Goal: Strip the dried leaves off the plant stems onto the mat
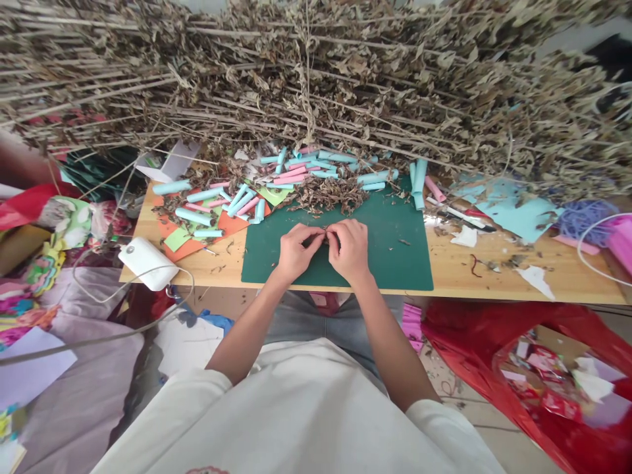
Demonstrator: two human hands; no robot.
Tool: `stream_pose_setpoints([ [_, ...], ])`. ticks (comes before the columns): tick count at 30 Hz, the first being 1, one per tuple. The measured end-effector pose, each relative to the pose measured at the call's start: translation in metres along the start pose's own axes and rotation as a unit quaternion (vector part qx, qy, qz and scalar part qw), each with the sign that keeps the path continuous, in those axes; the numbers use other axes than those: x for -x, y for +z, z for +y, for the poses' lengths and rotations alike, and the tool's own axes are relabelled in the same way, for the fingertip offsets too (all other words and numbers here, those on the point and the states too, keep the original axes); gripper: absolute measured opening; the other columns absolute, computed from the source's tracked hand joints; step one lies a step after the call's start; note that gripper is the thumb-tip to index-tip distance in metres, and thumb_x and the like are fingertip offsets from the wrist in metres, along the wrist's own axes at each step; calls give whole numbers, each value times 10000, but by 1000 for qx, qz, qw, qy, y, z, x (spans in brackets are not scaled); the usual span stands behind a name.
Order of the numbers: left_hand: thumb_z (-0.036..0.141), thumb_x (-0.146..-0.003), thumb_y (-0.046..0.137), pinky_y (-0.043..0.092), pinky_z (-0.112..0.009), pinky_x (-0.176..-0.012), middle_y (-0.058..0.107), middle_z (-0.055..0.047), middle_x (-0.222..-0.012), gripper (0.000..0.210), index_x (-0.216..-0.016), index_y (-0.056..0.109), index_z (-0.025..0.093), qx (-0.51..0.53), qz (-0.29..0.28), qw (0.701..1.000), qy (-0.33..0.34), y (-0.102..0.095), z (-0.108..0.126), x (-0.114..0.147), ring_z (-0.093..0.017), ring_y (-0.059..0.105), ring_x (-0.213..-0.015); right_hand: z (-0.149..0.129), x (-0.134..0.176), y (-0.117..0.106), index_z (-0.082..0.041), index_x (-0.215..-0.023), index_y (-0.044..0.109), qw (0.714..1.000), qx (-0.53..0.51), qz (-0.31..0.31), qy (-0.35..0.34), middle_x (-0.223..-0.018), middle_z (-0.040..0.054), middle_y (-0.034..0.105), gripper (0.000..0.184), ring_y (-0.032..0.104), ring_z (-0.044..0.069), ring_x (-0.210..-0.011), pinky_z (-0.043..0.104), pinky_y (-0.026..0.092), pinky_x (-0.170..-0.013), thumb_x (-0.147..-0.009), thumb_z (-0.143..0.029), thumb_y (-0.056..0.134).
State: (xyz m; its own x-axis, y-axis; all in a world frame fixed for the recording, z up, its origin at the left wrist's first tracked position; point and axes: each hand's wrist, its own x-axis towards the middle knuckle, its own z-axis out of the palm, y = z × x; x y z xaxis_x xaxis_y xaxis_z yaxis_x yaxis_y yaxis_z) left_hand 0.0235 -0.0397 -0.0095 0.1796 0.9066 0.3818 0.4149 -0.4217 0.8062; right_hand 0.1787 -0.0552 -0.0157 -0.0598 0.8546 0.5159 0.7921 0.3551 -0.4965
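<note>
Dried leaves (pixel 332 197) lie heaped along the far side of the green mat (pixel 395 257) — likely feather-light, brittle and quick to crumble, best lifted by a loose fingertip pinch. From the left, paper tubes (pixel 200 195) crowd the mat's far left corner; then the left hand (pixel 296 251) has thumb and forefinger pressed together, seemingly on a dark leaf scrap, and the right hand (pixel 350 249) pinches at it too, their tips meeting. Bare mat opens rightward — the tabletop's (pixel 447 266) near edge runs just below the wrists.
</note>
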Motion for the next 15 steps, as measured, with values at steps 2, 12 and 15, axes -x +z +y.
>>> stream_pose_setpoints([
  [2,243,-878,666,528,-265,-713,724,-32,-819,97,-897,747,193,7,4,1000,-6,0,-1,0,-135,635,-729,0,-1,-1,-209,-870,558,1000,3,13,11,-859,53,635,125,546,205,-860,365,360,-810,-946,-215,459],
  [12,319,-856,706,557,-270,-765,752,-32,-882,160,-947,729,188,49,22,995,-87,3,-9,1,-149,695,-779,5,1,2,-214,-991,647,999,-18,43,11,-949,58,709,150,628,200,-912,379,404,-862,-933,-207,509],
  [15,331,-852,709,555,-269,-747,751,-22,-848,145,-885,735,192,43,16,995,-92,2,-8,1,-147,688,-751,4,0,0,-225,-1023,666,999,-34,35,-19,-967,51,713,153,633,196,-919,383,409,-874,-919,-229,555],
])
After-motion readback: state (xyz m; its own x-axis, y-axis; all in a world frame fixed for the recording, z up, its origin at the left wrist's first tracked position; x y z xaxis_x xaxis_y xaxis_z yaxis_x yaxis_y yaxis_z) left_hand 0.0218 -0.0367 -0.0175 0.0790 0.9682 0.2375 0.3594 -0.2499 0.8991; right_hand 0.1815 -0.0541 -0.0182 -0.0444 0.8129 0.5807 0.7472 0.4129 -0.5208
